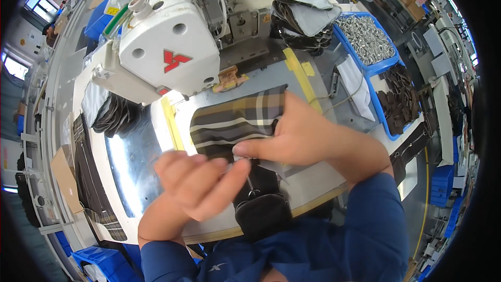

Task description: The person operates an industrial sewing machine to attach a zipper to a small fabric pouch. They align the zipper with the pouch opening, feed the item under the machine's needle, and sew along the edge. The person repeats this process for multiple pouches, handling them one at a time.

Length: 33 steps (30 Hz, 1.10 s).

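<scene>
Right of cloth (pixel 235 117), bin (pixel 382 65), metal hardware (pixel 365 39) inside

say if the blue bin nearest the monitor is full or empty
Nearly full: silver metal pieces fill the blue bin close to its rim.

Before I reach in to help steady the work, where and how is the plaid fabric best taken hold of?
I'd pinch the plaid fabric by its left edge between thumb and finger, coming from the left. That edge looks uncovered, while the right hand holds the right end and the blurred left hand is by the near edge. The cloth looks thin, favouring a pinch.
</scene>
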Each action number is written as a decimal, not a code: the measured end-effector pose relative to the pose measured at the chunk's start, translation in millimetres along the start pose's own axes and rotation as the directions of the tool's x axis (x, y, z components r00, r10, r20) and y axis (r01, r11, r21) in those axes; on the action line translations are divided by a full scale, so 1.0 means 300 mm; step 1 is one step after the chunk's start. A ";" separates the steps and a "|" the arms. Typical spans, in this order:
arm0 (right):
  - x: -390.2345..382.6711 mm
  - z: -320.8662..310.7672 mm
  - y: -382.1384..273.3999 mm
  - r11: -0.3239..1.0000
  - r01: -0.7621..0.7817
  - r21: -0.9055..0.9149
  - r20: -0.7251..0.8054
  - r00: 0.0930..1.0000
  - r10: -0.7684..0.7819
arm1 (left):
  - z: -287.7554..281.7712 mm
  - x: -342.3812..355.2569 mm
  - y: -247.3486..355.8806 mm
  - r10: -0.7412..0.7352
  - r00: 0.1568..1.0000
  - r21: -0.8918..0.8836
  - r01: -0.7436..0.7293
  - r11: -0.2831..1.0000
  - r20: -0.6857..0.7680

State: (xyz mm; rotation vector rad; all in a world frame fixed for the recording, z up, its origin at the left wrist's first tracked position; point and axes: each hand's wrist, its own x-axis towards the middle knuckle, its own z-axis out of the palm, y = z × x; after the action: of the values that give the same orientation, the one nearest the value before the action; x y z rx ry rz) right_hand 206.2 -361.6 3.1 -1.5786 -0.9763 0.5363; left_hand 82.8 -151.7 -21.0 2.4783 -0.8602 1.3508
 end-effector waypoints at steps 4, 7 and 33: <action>-0.010 0.002 0.003 0.989 0.090 -0.114 0.052 0.995 -0.084 | 0.000 -0.001 0.026 0.025 0.995 0.000 -0.025 1.000 0.094; -0.018 -0.005 -0.024 0.998 -0.054 0.014 0.064 0.997 0.053 | -0.018 -0.001 0.025 0.054 0.994 0.058 -0.060 0.997 0.096; -0.020 0.049 -0.008 0.998 0.002 0.067 -0.021 1.000 -0.001 | -0.010 -0.041 0.032 0.281 0.957 -0.085 -0.275 0.958 0.069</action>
State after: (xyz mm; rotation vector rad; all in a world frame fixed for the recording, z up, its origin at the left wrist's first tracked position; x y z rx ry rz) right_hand 190.7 -358.0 0.8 -1.5207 -0.9340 0.5452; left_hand 69.9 -153.3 -30.3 2.4381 -1.2959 1.2781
